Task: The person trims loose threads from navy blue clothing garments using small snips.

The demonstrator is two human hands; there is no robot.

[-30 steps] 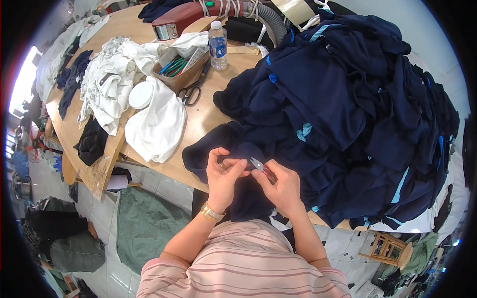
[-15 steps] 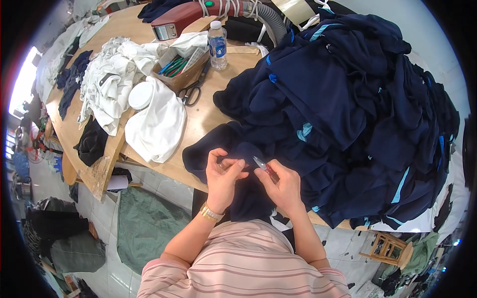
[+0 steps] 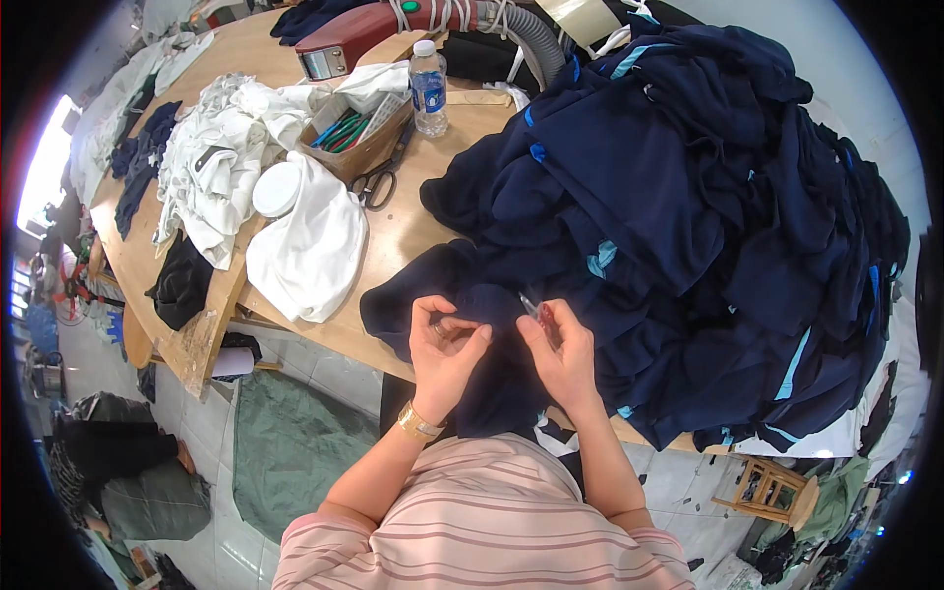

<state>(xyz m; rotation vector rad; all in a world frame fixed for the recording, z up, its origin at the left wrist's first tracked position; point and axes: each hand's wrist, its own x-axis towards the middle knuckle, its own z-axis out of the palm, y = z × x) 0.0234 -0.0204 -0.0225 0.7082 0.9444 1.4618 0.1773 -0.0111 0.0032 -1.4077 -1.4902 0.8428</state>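
My right hand (image 3: pixel 562 356) is closed around small thread snips (image 3: pixel 532 307) with a red handle, their metal blades pointing up and left. A short gap away, my left hand (image 3: pixel 447 356) pinches thumb and fingertips together; whatever is between them is too small to make out. Both hands are over dark navy fabric (image 3: pixel 492 393) that hangs at the table's front edge. This fabric runs into a large heap of navy garments (image 3: pixel 649 197) with light blue trims on the right.
On the wooden table (image 3: pixel 401 231) lie white cloth (image 3: pixel 315 246) with a round white lid (image 3: pixel 277 190), black scissors (image 3: pixel 377 187), a box of tools (image 3: pixel 359 147) and a water bottle (image 3: pixel 429 93). A green cloth (image 3: pixel 295 452) lies on the floor; a wooden stool (image 3: pixel 772 497) stands right.
My right hand has drawn the snips slightly to the right, away from my left hand. The left thumb and fingertips have come together in a pinch.
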